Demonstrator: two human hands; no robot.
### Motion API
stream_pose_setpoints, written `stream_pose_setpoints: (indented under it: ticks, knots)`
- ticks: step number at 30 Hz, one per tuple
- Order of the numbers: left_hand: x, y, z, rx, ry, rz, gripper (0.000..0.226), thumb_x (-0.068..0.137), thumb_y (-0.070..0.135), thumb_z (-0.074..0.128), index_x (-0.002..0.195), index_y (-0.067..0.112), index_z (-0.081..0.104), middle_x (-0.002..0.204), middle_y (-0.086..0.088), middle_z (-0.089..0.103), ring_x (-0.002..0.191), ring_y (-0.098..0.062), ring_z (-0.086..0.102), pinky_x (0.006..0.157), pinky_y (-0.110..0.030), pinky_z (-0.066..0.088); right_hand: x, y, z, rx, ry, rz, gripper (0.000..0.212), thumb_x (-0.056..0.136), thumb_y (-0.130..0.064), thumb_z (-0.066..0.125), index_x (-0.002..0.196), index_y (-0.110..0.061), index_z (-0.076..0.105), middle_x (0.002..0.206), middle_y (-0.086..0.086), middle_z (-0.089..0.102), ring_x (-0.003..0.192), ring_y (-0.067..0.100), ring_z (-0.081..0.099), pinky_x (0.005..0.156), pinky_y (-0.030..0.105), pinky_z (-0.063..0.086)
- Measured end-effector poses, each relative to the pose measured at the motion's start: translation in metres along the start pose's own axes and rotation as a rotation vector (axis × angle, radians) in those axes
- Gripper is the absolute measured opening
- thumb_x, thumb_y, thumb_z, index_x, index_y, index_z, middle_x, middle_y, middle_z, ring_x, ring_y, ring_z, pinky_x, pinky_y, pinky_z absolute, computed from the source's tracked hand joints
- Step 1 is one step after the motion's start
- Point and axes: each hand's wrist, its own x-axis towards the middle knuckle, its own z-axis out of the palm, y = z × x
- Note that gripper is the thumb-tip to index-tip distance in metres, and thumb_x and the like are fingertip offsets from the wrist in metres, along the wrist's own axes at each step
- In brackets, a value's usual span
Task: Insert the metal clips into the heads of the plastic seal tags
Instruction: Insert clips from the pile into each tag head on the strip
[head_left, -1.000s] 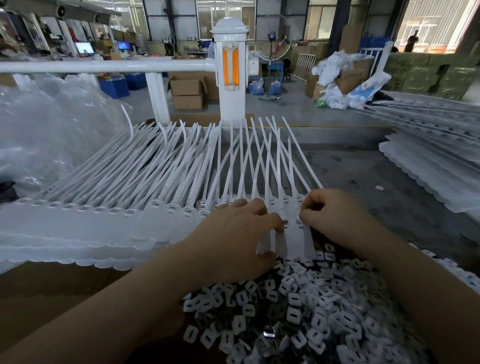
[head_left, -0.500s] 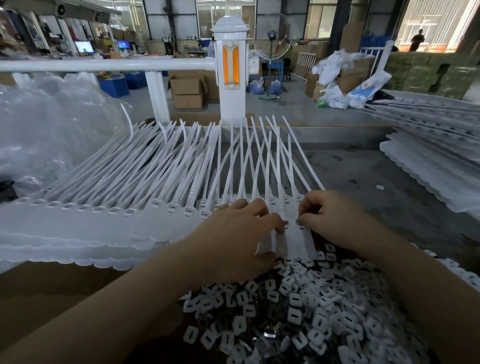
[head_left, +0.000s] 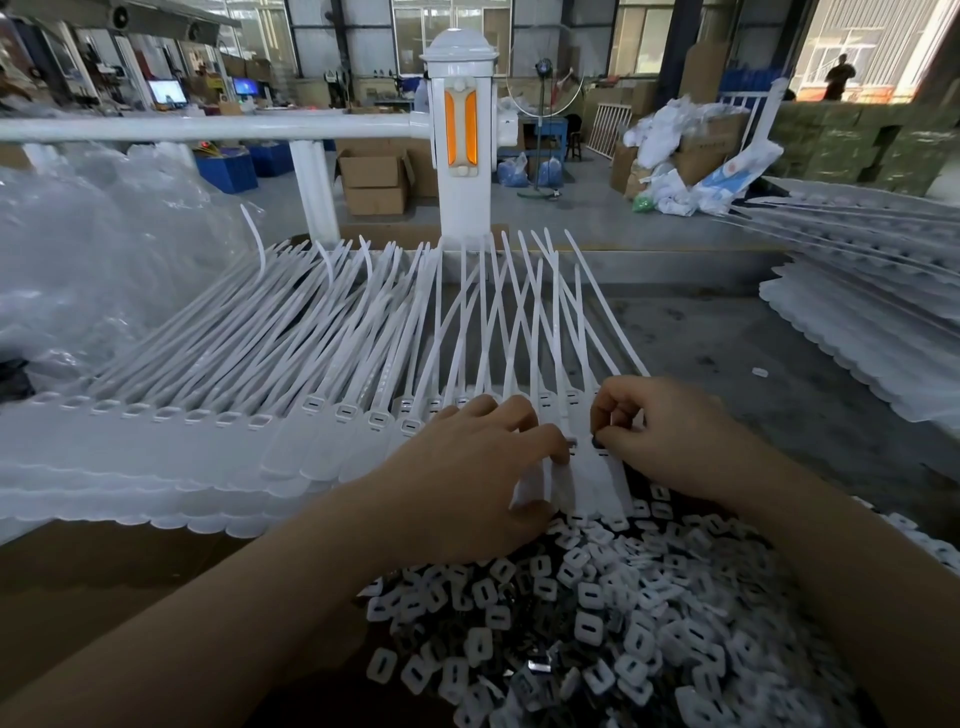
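Note:
A long fanned row of white plastic seal tags (head_left: 322, 364) lies across the bench, heads toward me. My left hand (head_left: 467, 473) rests on the tags at the row's right end, its thumb and fingers pinching one tag's head (head_left: 563, 447). My right hand (head_left: 670, 436) is curled just to the right, fingertips pinching a small metal clip (head_left: 596, 441) against that head. A heap of white-framed metal clips (head_left: 597, 613) fills the box below both hands.
A second stack of white tags (head_left: 872, 322) lies at the right. Clear plastic bags (head_left: 88, 260) bulge at the left. A white rail and post (head_left: 460, 156) stand behind the bench. The brown cardboard box edge (head_left: 104, 587) is at lower left.
My right hand has shifted slightly left and down, bringing its fingertips closer to the tag head that my left hand holds. The left hand has barely moved.

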Motion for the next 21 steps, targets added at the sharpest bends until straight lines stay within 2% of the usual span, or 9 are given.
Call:
stream_pose_setpoints:
  ticks: [7,16,21]
  knots:
    - [-0.0002,0.0006,-0.0004,0.0,-0.002,0.003,0.046,0.088,0.055,0.05,0.131,0.042,0.04,0.127,0.01,0.044,0.114,-0.014,0.041,0.093,-0.029,0.032,-0.0003,0.0018,0.0005,-0.045,0.044,-0.055,0.013,0.084,-0.029,0.06,0.075,-0.038,0.058,0.076,-0.015,0.062,0.068,-0.001,0.053,0.078,0.031,0.041]
    - [-0.0006,0.0009,-0.0006,-0.008,0.005,0.007,0.047,0.088,0.056,0.052,0.131,0.041,0.041,0.127,0.009,0.044,0.115,-0.014,0.041,0.096,-0.033,0.035,-0.0014,0.0041,0.0016,-0.086,0.109,-0.141,0.009,0.081,-0.03,0.062,0.077,-0.038,0.059,0.074,-0.017,0.063,0.071,-0.004,0.053,0.086,0.035,0.03]
    - [-0.0006,-0.0001,0.0006,-0.002,0.005,0.001,0.047,0.087,0.057,0.05,0.13,0.042,0.039,0.126,0.01,0.043,0.115,-0.013,0.04,0.096,-0.032,0.034,-0.0016,0.003,0.0012,-0.068,0.095,-0.114,0.014,0.078,-0.025,0.061,0.074,-0.038,0.059,0.071,-0.018,0.064,0.063,-0.005,0.053,0.089,0.037,0.037]
